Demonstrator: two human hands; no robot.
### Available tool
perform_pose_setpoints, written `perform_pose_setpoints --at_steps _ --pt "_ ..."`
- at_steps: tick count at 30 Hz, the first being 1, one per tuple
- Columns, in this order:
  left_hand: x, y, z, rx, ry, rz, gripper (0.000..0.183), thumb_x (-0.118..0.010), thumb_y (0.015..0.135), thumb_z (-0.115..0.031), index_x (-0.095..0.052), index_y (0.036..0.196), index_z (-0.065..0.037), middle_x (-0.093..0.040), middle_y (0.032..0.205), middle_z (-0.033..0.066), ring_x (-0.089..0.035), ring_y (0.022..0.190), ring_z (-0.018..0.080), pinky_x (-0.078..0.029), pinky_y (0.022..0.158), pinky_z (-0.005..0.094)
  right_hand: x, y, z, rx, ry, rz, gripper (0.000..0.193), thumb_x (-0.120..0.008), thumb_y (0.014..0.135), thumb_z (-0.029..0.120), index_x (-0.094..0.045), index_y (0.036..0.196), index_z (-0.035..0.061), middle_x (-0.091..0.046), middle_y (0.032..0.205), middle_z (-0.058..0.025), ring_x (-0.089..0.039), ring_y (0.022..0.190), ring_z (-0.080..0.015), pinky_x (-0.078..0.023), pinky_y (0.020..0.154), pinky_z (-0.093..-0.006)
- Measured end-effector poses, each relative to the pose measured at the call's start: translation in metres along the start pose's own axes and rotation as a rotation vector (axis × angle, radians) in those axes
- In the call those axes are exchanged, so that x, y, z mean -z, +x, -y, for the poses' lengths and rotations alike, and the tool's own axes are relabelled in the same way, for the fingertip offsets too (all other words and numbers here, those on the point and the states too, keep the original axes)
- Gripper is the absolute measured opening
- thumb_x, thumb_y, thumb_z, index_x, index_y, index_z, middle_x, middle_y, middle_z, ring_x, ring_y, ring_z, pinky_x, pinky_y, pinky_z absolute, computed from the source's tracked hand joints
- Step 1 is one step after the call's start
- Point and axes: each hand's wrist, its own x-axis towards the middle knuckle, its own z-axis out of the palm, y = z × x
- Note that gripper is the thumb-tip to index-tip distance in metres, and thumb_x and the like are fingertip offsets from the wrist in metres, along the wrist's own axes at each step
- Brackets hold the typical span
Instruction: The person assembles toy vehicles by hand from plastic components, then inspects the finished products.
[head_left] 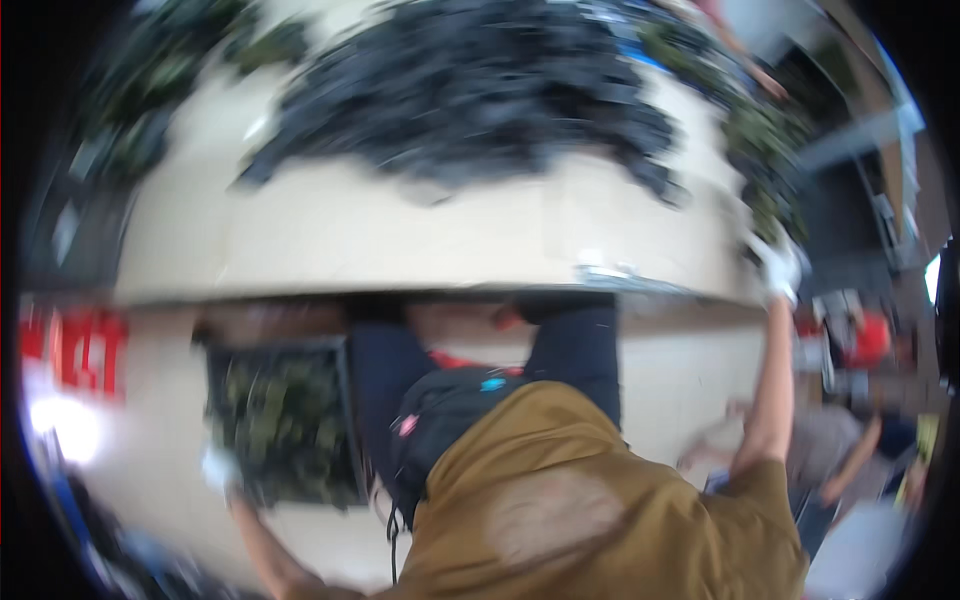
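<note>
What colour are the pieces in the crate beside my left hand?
The pieces are olive green and near-black, showing best in the head view.

A pale counter [420, 240] curves across the view, a shiny strip [615, 276] along its near edge. Bright red objects [90, 350] stand at left on the beige floor [670, 390], beside a white glare. At right, blurred, are a grey-clad co-worker [825, 445] and a red item [868, 340].

head | faces down (fisheye, edges bend) | torso [620, 450] close, table [400, 240] beyond
</note>
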Motion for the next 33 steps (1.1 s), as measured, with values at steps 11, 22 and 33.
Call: perform_pose_setpoints --at_steps 11,22,33 --pt "0.238 -0.160 -0.396 -0.795 -1.087 -0.237 0.014 -0.065 0.091 0.004 -0.070 0.104 0.002 -0.068 0.102 0.0067 -0.063 0.094 0.0155 -0.052 0.089 0.0297 0.003 -0.094 0.079 0.051 0.906 0.114 0.079 -0.081 0.078 0.002 -0.044 0.147 -0.0079 -0.064 0.131 -0.0133 -0.066 0.110 -0.0178 -0.052 0.095 -0.0294" --pt "0.253 -0.249 -0.573 -0.930 -1.608 1.455 0.089 -0.084 0.076 -0.018 -0.039 0.149 0.001 -0.051 0.145 0.0117 -0.048 0.136 0.0275 -0.037 0.115 0.0415 -0.071 -0.159 0.167 -0.136 1.311 1.071 0.083 -0.083 0.080 0.015 -0.043 0.150 -0.0049 -0.052 0.149 -0.0162 -0.050 0.137 -0.0244 -0.036 0.116 -0.0386" --pt "0.253 -0.239 -0.586 -0.880 -1.768 1.402 0.103 -0.078 0.084 -0.053 -0.029 0.155 0.003 -0.042 0.152 0.0160 -0.042 0.140 0.0294 -0.030 0.118 0.0424 -0.098 -0.156 0.152 -0.554 1.764 1.309 0.065 -0.056 0.100 0.054 -0.049 0.145 0.0071 -0.062 0.127 -0.0106 -0.062 0.118 -0.0240 -0.058 0.092 -0.0486"
